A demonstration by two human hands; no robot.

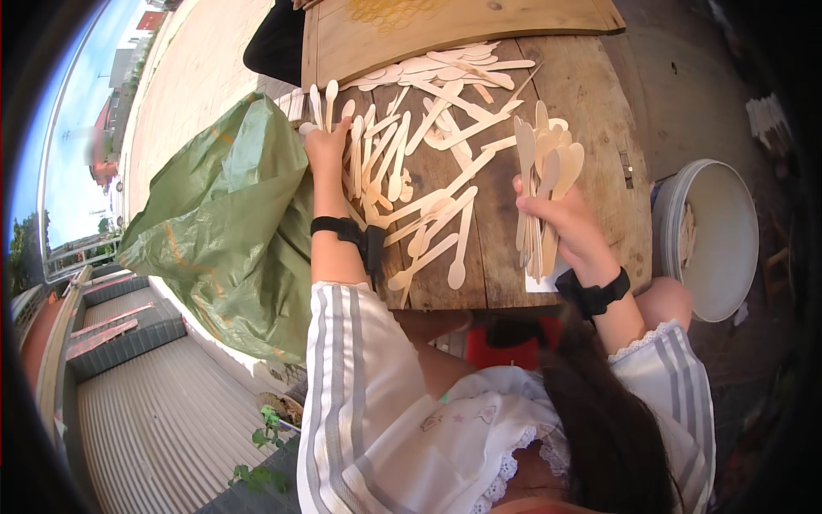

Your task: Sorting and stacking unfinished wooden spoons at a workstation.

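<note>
My right hand (572,224) is closed around an upright bundle of wooden spoons (545,163), their broad ends fanned out above my fingers at the table's right side. At the table's left edge, my left hand (326,154) grips a few more wooden spoons (331,94) whose heads stick up past the fingertips; the hand's back hides their lower parts. Between the two hands, loose wooden spoons (396,171) lie crisscrossed on the wooden table (569,77). A flatter heap of pale wooden cutlery (428,67) spreads behind them.
A curved wooden board (514,19) with a tangle of yellow rubber bands (394,10) sits at the far edge. Green woven plastic sheeting (231,214) hangs at left. On the right stands a white bucket (738,231) with wooden pieces inside. Something red (505,344) shows below the table.
</note>
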